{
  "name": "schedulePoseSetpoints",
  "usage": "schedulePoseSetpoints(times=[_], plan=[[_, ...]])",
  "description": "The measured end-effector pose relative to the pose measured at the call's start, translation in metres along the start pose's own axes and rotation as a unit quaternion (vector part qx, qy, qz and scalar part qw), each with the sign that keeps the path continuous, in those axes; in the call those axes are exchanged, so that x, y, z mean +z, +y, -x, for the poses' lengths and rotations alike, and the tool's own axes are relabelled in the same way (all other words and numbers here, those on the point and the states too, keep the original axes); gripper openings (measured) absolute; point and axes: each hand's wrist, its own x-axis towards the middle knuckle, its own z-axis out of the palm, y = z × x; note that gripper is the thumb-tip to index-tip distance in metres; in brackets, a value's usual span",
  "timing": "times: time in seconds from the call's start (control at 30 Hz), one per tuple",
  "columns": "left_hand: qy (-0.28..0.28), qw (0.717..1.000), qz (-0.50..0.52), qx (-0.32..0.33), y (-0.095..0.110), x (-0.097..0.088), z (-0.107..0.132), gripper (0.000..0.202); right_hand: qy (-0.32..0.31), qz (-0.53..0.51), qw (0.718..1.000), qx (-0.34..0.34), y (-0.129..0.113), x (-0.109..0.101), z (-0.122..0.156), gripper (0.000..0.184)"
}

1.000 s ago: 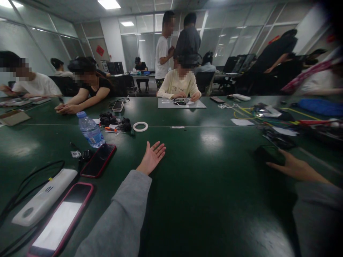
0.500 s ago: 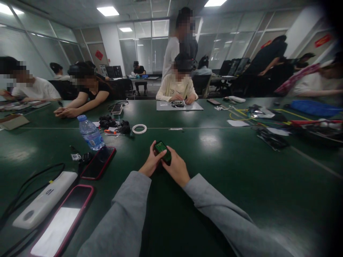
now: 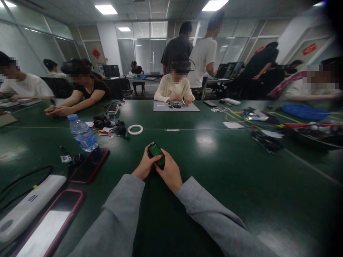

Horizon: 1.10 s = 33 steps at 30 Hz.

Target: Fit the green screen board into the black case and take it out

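Note:
Both of my hands meet over the middle of the dark green table (image 3: 219, 178). They hold a small dark device with a green lit screen (image 3: 155, 151) between them. My left hand (image 3: 143, 166) wraps its left side with the fingers curled round it. My right hand (image 3: 169, 173) grips its right side, thumb near the screen. Grey sleeves cover both forearms.
Left of my hands lie a red-cased phone (image 3: 89, 166), a water bottle (image 3: 81, 132), a pink-cased phone (image 3: 50, 223) and a white power bank (image 3: 25, 208) with black cables. A roll of white tape (image 3: 135, 129) and small black parts sit farther off. Several people sit or stand around the table.
One second ago my left hand lay open on the table and my right reached far right to a dark object. Both hands since came together holding the green-screened device; little change in the last half second.

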Motion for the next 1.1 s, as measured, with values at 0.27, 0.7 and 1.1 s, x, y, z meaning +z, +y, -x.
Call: schedulePoseSetpoints(times=[0.27, 0.7, 1.1], plan=[[0.003, 0.999, 0.023, 0.029, 0.003, -0.002, -0.001, 0.065, 0.012, -0.017, 0.999, -0.029, -0.006, -0.008, -0.001, 0.053], [0.002, 0.996, 0.082, -0.03, 0.002, -0.012, -0.009, 0.036, -0.016, 0.029, 0.999, -0.041, -0.009, -0.012, -0.001, 0.033], [0.022, 0.994, 0.101, -0.028, 0.003, -0.013, -0.007, 0.036, -0.037, 0.079, 0.994, -0.068, -0.013, -0.012, -0.001, 0.035]])
